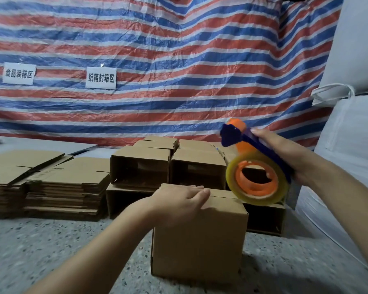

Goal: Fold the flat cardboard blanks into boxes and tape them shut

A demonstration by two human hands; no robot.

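A folded cardboard box (200,240) stands on the speckled floor in front of me, its top flaps closed. My left hand (179,200) lies flat on the box top with the fingers straight, pressing the flaps down. My right hand (285,155) grips a tape dispenser (255,166) with a blue handle, an orange hub and a roll of clear yellowish tape. The dispenser hangs just above the box's far right corner. Two piles of flat cardboard blanks (57,187) lie at the left.
Several folded boxes (168,166), open sides toward me, are stacked behind the box. A red, white and blue striped tarp (179,60) with two paper signs covers the wall. Large white sacks (353,102) stand at the right.
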